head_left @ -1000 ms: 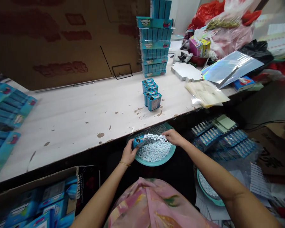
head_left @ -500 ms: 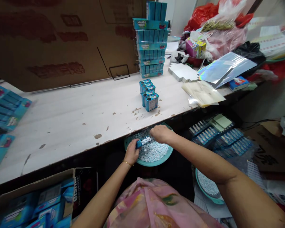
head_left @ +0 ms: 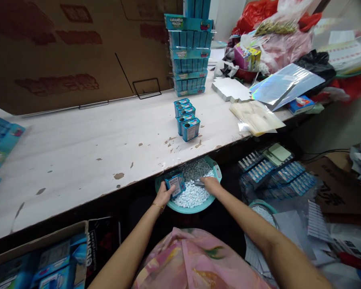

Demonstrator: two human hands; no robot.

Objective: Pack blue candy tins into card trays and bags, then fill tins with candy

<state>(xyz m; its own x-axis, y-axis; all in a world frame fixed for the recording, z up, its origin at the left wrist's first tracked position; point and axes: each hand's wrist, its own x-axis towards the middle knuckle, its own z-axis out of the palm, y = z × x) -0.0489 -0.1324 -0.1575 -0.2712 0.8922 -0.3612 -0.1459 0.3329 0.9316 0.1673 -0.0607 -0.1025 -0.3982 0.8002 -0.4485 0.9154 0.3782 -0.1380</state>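
Observation:
My left hand (head_left: 163, 195) grips a small blue box (head_left: 176, 184) over the left side of a turquoise basin (head_left: 185, 210). The box's printed face is turned up. Small white and pale blue candies (head_left: 195, 194) fill much of the basin. Over the basin's right side, my right hand (head_left: 209, 185) is closed on a metal scoop (head_left: 199, 183), whose tip lies among the candies. On the white table beyond, several blue boxes (head_left: 190, 129) stand upright in a short row.
Blue display trays (head_left: 189, 53) are stacked at the back beside a large cardboard box (head_left: 78, 52). Film sheets (head_left: 285, 86) and bags lie at the right. An open carton (head_left: 86, 245) of blue packs sits lower left, with packed trays (head_left: 260, 171) right of the basin.
My right hand has moved down from beside the box, into the basin's right side with the scoop. The box in my left hand has turned, showing its printed face. The view has shifted slightly.

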